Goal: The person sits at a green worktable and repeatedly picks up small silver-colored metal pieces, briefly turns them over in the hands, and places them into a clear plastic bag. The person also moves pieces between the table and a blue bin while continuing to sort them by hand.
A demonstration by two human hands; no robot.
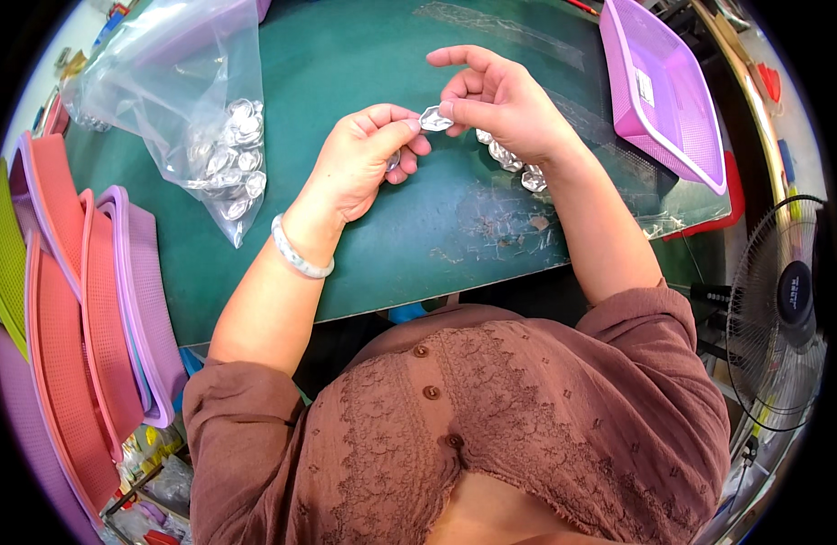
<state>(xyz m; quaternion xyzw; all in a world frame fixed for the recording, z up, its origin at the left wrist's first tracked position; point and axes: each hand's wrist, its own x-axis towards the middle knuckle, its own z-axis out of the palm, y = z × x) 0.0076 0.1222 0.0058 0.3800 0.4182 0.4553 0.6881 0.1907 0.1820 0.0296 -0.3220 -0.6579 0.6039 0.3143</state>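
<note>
A small shiny silver piece with a faceted, irregular outline [434, 120] is held above the green tabletop between my two hands. My left hand [369, 150] pinches its left end between thumb and forefinger, and part of another silvery piece [394, 161] shows under those fingers. On the other end, the thumb of my right hand [502, 102] presses against the piece, with the forefinger stretched out away from it. Several similar silver pieces [504, 156] lie on the table beneath my right hand and wrist, which partly hide them.
At the left, a clear plastic bag [196, 109] holds several more silver pieces. Stacked pink, purple and green baskets [110, 309] stand beside the table's left edge. A purple basket [659, 100] sits at the far right of the green table [418, 245]; a black fan [793, 295] stands right of it.
</note>
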